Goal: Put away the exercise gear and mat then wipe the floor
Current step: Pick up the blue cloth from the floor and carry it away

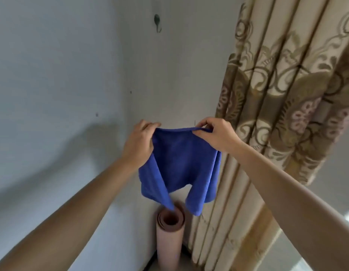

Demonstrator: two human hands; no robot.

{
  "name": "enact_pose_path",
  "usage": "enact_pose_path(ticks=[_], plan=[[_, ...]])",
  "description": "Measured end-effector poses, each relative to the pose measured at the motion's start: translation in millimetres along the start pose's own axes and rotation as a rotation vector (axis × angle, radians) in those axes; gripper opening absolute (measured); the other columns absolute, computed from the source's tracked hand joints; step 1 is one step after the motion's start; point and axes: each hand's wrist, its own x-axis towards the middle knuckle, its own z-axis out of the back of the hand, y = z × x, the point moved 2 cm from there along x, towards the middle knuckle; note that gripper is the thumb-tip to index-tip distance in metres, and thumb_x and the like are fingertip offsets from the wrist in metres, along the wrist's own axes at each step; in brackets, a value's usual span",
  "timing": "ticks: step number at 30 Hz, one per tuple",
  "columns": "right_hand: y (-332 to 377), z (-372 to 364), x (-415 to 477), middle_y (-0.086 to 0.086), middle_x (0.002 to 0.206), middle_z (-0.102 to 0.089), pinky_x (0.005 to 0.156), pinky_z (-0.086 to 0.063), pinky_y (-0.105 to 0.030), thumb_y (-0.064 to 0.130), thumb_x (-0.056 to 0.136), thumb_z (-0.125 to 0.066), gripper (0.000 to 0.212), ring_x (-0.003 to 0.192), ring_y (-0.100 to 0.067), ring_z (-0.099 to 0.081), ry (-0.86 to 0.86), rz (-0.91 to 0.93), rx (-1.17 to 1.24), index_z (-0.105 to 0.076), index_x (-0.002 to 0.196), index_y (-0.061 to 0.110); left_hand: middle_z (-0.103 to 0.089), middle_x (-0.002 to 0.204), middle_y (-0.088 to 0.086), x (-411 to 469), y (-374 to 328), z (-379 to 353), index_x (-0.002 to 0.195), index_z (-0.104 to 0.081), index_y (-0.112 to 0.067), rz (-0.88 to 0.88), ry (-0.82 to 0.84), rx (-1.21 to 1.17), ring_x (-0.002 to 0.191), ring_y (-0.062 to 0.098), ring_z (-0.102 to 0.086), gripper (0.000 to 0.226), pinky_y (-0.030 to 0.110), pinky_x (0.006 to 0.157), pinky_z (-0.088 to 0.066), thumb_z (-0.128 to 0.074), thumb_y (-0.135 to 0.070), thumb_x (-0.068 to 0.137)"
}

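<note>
A blue cloth (181,165) hangs in the air in front of the room's corner, held up by its top edge. My left hand (139,141) pinches its upper left corner and my right hand (216,133) pinches its upper right corner. The cloth droops in folds below both hands. Under it a rolled pink exercise mat (169,237) stands upright on the floor in the corner, and the cloth's lowest tip hangs just over the mat's open top.
A metal hook (157,22) is fixed high on the white wall above my hands. A patterned beige and brown curtain (277,94) hangs at the right, next to the mat. A strip of floor (306,259) shows at the bottom right.
</note>
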Motion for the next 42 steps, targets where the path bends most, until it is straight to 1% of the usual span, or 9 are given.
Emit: enact_pose_path(ticks=[4,7,10,15,21,27,33,38,42], plan=[[7,8,92,0.001,0.089,-0.07,0.072,-0.051,-0.029,0.035,0.088,-0.074,0.01,0.082,-0.011,-0.064,-0.037,0.083,0.141,-0.073,0.094,0.026,-0.062,0.1,0.008,73,13,-1,0.103,-0.068,-0.011,0.049,-0.024,0.092,0.097,0.029,-0.056,0.036,0.039,0.084,-0.048,-0.037,-0.021,0.087],[13,13,151,0.011,0.086,-0.068,0.07,-0.047,-0.019,0.031,0.091,-0.071,0.002,0.08,-0.003,-0.062,-0.067,0.189,0.232,-0.07,0.09,0.032,-0.065,0.085,-0.004,121,21,8,0.091,-0.069,-0.02,0.089,-0.113,0.221,0.088,0.021,-0.055,0.042,0.038,0.074,-0.05,-0.042,-0.052,0.089],[24,15,206,0.017,0.09,-0.069,0.072,-0.047,-0.01,0.027,0.094,-0.067,0.005,0.083,0.003,-0.062,-0.071,0.294,0.347,-0.071,0.095,0.03,-0.065,0.072,-0.006,170,22,16,0.083,-0.068,-0.022,0.175,-0.161,0.347,0.074,0.018,-0.059,0.047,0.032,0.061,-0.047,-0.048,-0.064,0.089],[51,21,285,0.019,0.089,-0.064,0.067,-0.04,-0.001,0.026,0.095,-0.065,0.011,0.074,0.01,-0.057,-0.14,0.43,0.486,-0.07,0.104,0.03,-0.064,0.074,0.006,248,16,33,0.09,-0.065,-0.013,0.147,-0.292,0.641,0.068,0.025,-0.056,0.046,0.032,0.055,-0.033,-0.04,-0.05,0.1],[87,32,353,0.014,0.068,-0.059,0.068,-0.044,-0.021,0.012,0.082,-0.069,0.021,0.064,-0.004,-0.053,-0.166,0.47,0.704,-0.063,0.078,0.032,-0.063,0.077,0.014,309,10,47,0.091,-0.059,-0.008,0.088,-0.444,0.911,0.072,0.035,-0.058,0.031,0.035,0.051,-0.026,-0.045,-0.034,0.1],[102,24,382,0.016,0.075,-0.064,0.066,-0.043,-0.011,0.016,0.084,-0.068,0.018,0.06,0.006,-0.052,-0.183,0.58,0.681,-0.072,0.084,0.033,-0.053,0.057,-0.004,310,31,44,0.071,-0.057,-0.02,-0.025,-0.612,1.235,0.05,0.018,-0.049,0.021,0.025,0.038,-0.02,-0.061,-0.027,0.09],[70,-15,376,0.005,0.1,-0.064,0.076,-0.041,-0.005,0.016,0.095,-0.06,0.019,0.081,0.011,-0.055,-0.335,0.684,0.542,-0.072,0.105,0.028,-0.06,0.06,-0.007,305,32,43,0.077,-0.067,-0.023,-0.174,-0.615,1.138,0.055,0.016,-0.053,0.023,0.024,0.043,-0.02,-0.056,-0.031,0.096],[54,-36,350,0.021,0.083,-0.058,0.072,-0.046,-0.014,0.024,0.102,-0.053,0.019,0.073,0.008,-0.056,-0.186,0.653,0.509,-0.064,0.117,0.028,-0.058,0.06,-0.006,303,29,45,0.078,-0.064,-0.021,-0.14,-0.537,1.063,0.055,0.018,-0.051,0.021,0.025,0.045,-0.022,-0.055,-0.031,0.095],[44,-42,325,0.015,0.075,-0.06,0.065,-0.049,-0.02,0.034,0.105,-0.046,0.025,0.069,0.0,-0.058,-0.112,0.604,0.429,-0.057,0.128,0.031,-0.057,0.055,0.0,284,37,30,0.078,-0.061,-0.013,-0.167,-0.413,1.061,0.055,0.024,-0.045,0.017,0.034,0.059,-0.027,-0.054,-0.017,0.093]])
